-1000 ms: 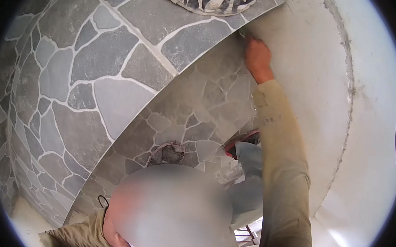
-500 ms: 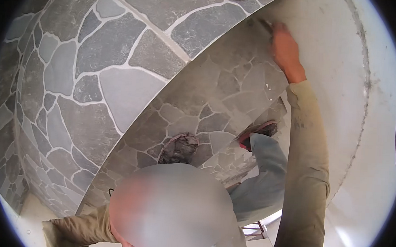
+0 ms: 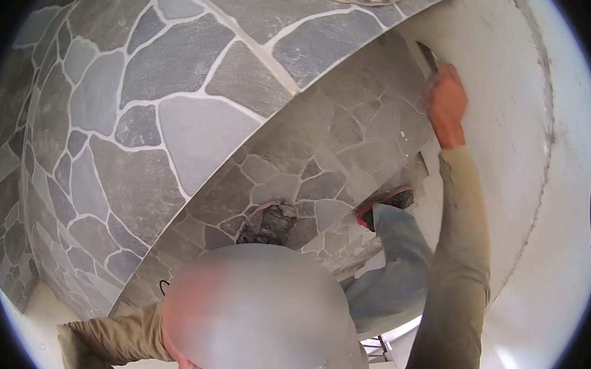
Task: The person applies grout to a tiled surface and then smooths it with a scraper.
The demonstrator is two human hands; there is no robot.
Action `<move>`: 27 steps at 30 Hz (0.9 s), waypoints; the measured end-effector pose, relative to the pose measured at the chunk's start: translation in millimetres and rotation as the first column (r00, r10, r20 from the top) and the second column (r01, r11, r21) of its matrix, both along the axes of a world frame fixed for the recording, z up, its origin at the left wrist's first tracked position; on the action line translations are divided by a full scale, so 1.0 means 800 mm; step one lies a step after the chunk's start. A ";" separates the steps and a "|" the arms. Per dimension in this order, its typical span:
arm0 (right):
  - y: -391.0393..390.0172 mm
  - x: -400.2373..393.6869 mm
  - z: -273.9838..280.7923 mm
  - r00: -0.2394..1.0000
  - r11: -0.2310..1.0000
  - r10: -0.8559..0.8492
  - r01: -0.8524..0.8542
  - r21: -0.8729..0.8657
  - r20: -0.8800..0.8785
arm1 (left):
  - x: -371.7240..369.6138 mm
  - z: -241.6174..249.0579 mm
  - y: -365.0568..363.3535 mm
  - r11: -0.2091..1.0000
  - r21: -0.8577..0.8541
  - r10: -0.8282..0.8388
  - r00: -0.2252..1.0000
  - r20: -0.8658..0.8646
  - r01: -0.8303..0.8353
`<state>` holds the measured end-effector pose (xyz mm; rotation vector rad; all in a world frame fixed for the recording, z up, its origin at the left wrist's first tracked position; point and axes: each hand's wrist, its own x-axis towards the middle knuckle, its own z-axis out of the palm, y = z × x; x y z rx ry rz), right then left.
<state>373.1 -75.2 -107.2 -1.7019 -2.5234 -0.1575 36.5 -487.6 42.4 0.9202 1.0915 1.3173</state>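
My right hand (image 3: 447, 99) is closed round the handle end of a narrow tool with a thin dark blade (image 3: 427, 56). The blade points up and left, close to the pale plain surface beside the shaded stone-patterned surface (image 3: 359, 121). Its handle is hidden in my fist, so I cannot tell which kind of tool it is. My right arm in a tan, dirt-marked sleeve (image 3: 464, 213) reaches up along the right side. At the lower left a bent tan sleeve (image 3: 117, 342) shows my left arm; the left hand is out of sight.
A brighter stone-patterned surface (image 3: 204, 139) with pale joints fills the left, ending in a diagonal edge. A rough crack (image 3: 547, 124) runs down the pale wall on the right. A leg in grey-blue trousers (image 3: 395, 256) and a dark, red-edged shoe (image 3: 382, 206) are below.
My right hand has moved down and slightly right, away from the upper corner, with the tool still in it. The blade, blurred before, now shows clearly. The view has shifted a little.
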 end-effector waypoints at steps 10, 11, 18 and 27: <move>0.017 -0.017 -0.060 0.994 0.999 0.045 -0.047 0.018 0.102 | -0.009 0.000 0.010 0.994 0.013 -0.103 0.993 -0.054 0.104; 0.012 -0.010 -0.036 0.997 1.000 0.028 -0.028 0.009 0.066 | -0.010 0.000 0.011 0.995 0.013 -0.102 0.993 -0.055 0.103; 0.023 -0.024 -0.074 1.000 0.999 0.022 -0.022 0.027 0.004 | 0.013 -0.002 0.010 0.999 0.016 -0.045 0.998 -0.047 0.046; -0.057 -0.059 -0.036 0.975 0.976 0.169 -0.185 -0.114 -0.142 | 0.013 0.002 0.002 0.998 0.005 -0.059 0.994 -0.092 0.059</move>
